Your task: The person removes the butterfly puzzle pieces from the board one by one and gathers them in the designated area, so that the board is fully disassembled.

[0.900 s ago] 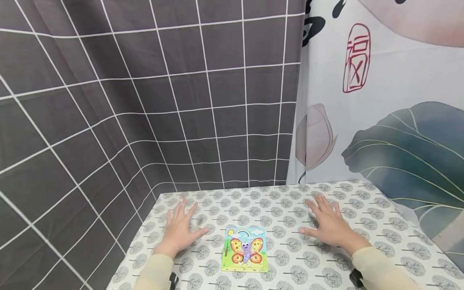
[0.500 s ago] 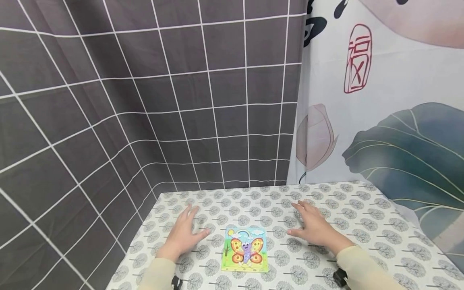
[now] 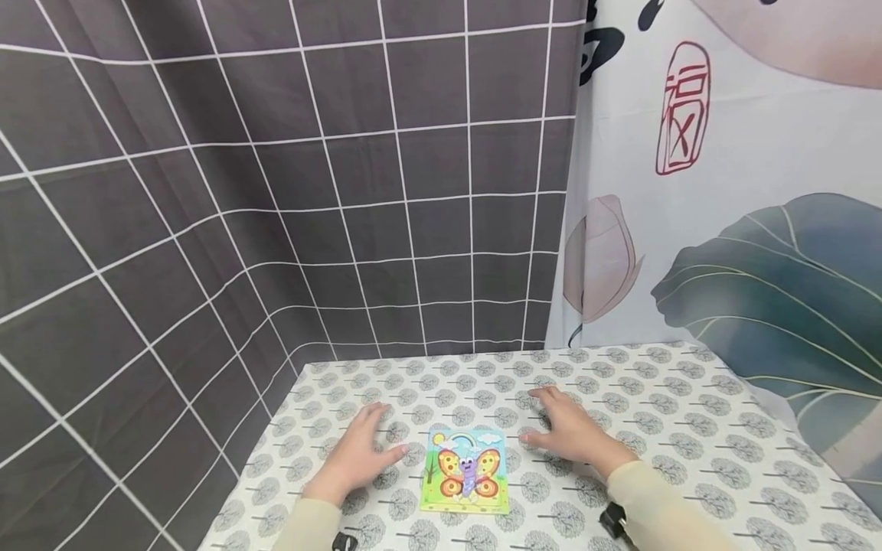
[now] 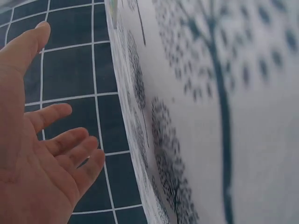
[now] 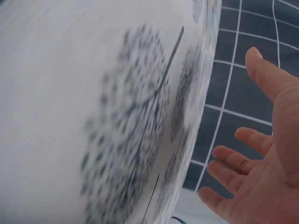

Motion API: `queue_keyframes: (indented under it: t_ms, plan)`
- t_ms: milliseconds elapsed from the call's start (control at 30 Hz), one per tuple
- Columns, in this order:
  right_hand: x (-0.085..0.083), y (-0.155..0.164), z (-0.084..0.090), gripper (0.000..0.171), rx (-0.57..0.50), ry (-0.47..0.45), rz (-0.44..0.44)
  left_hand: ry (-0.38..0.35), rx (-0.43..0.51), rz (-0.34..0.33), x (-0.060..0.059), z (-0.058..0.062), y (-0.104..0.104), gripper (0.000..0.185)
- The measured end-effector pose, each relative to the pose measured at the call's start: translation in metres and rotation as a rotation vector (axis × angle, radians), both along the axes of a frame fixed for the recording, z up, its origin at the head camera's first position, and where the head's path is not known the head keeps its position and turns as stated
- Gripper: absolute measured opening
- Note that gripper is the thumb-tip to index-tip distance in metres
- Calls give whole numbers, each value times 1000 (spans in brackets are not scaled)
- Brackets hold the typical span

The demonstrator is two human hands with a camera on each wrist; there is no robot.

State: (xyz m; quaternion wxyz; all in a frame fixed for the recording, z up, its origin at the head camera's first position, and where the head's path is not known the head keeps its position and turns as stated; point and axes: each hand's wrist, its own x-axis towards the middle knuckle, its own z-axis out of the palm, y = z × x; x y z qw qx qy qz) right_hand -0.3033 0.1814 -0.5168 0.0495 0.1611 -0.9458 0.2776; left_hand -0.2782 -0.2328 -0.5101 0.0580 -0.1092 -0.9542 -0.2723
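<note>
A square butterfly puzzle board [image 3: 465,470] lies flat on the tablecloth, showing a purple-bodied butterfly with orange and yellow wings under a rainbow. To its left is my left hand [image 3: 360,453], apart from the board, thumb spread toward it and fingers relaxed. On the other side my right hand [image 3: 572,430] hovers near the board's upper right, also without touching it. Each wrist view shows an empty palm: the left hand [image 4: 51,154] has its fingers loosely bent, and so does the right hand [image 5: 261,163].
The table [image 3: 661,428] wears a white cloth printed with grey trees. Behind and to the left hangs a dark curtain [image 3: 358,176] with white grid lines. A white curtain with a leaf print [image 3: 779,283] hangs at the right. Black straps [image 3: 613,520] circle the wrists.
Both hands have come inward toward the puzzle board, the right hand moving farther leftward. Their widely spread fingers have relaxed. The board has stayed in its place.
</note>
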Motion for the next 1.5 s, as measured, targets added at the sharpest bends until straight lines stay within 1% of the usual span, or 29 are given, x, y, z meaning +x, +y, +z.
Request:
queue_keyframes:
  t_ms: [67, 200, 300, 433, 633, 733, 867, 1133, 1333, 1400, 1500]
  plan:
    - [-1, -5, 0, 94, -5, -9, 2, 1, 7, -9, 1, -1, 2, 91]
    - [-4, -17, -2, 90, -6, -15, 9, -7, 30, -54, 6, -1, 9, 87]
    - [-5, -26, -4, 86, -2, -12, 26, -23, 53, -85, 10, 0, 14, 85]
    - [-6, -38, -3, 79, 2, -10, 60, -53, 67, -111, 15, -1, 21, 83]
    - [-6, -55, -3, 74, 37, -9, 79, -52, 70, -165, 19, -3, 31, 78]
    - [-6, -62, -4, 74, 47, -3, 92, -57, 61, -177, 20, -3, 35, 73]
    - [-7, -71, -5, 74, 23, -14, 118, -60, 62, -191, 21, -4, 39, 66]
    - [-7, -86, -4, 64, 4, -41, 151, -75, 28, -216, 25, -8, 47, 59]
    - [-6, -95, -8, 56, 34, -53, 183, -124, 35, -228, 31, -10, 53, 57]
    - [-7, -98, -8, 52, 44, -38, 193, -124, 26, -240, 33, -10, 55, 57]
    - [-8, -102, -7, 48, 59, -28, 203, -106, 3, -248, 35, -9, 57, 56]
